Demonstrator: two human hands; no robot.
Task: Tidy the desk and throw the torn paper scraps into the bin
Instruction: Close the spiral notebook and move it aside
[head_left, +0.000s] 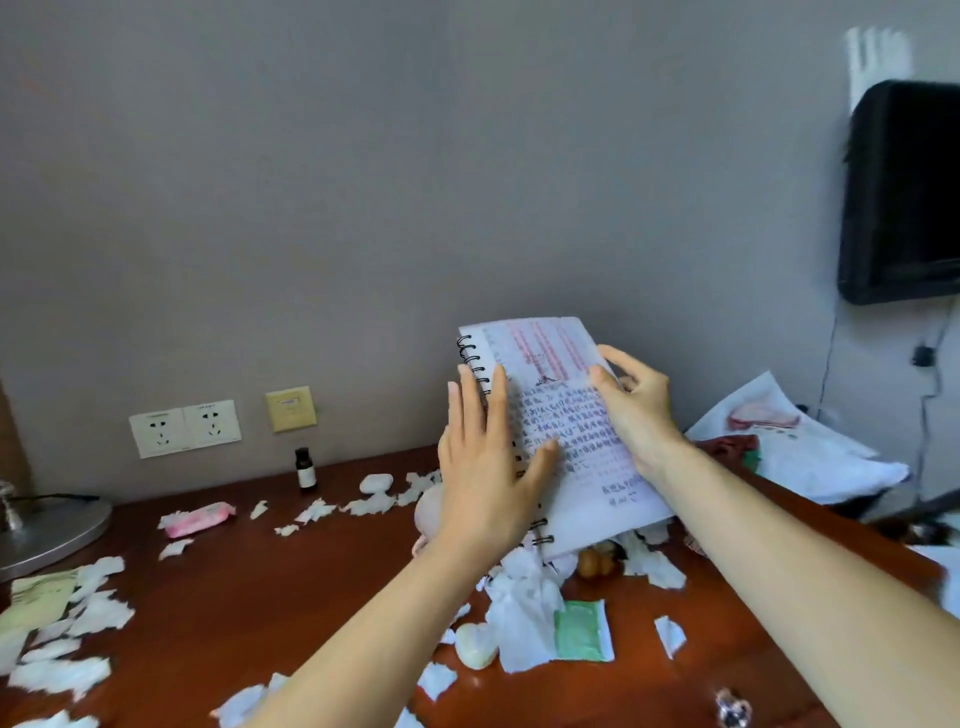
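I see the notebook (561, 415) held above the table (260, 597), near upright. Its long axis leans top-left to bottom-right, spiral edge on the left. Left grip (483, 467) lies flat on the page, fingers straight, hiding mid-spiral. Right grip (636, 410) clamps the notebook's right edge. Torn scraps (524, 608) lie below and left of the notebook. Handwriting unreadable.

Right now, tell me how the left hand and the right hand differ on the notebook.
The left hand lies flat, fingers straight, against the page by the spiral; the right hand curls its fingers round the opposite edge. The left hand only presses on the notebook; the right hand grips it. The left hand sits lower in view than the right hand. Both touch the notebook, held tilted above the desk.
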